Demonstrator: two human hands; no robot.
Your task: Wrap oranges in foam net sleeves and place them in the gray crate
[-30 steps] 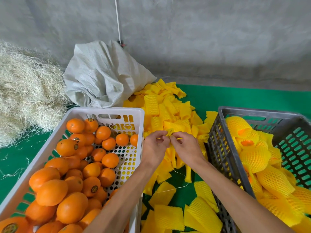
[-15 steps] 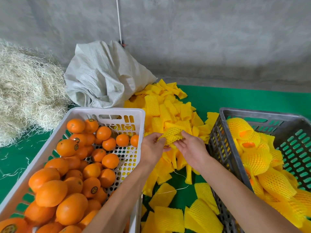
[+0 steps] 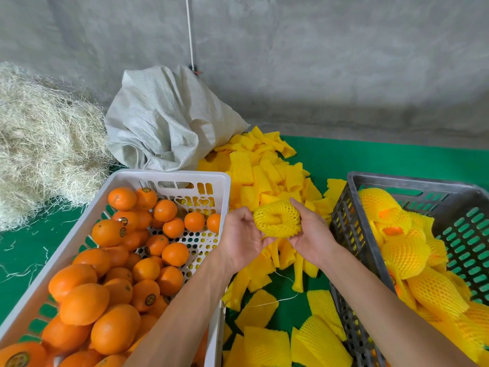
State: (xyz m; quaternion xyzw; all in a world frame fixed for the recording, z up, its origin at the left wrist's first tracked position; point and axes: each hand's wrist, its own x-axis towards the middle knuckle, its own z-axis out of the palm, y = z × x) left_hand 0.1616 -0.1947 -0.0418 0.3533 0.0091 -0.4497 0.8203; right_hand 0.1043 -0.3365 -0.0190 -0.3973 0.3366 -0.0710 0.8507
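Hands (image 3: 277,234) stretching a foam net sleeve (image 3: 277,219) open

Left hand (image 3: 242,238) and right hand (image 3: 312,234) each grip the sleeve's sides, holding it between the white crate of oranges (image 3: 116,266) and the gray crate (image 3: 344,223), likely readying it for fruit.

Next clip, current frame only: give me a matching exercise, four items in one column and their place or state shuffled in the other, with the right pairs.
Things:
1. white crate
2. gray crate
3. foam net sleeve
4. woven sack

Places or states:
A. stretched open between left hand and right hand
B. slumped against the wall, behind the white crate
C. holds bare oranges
D. holds wrapped oranges

Pairs: 1-C, 2-D, 3-A, 4-B
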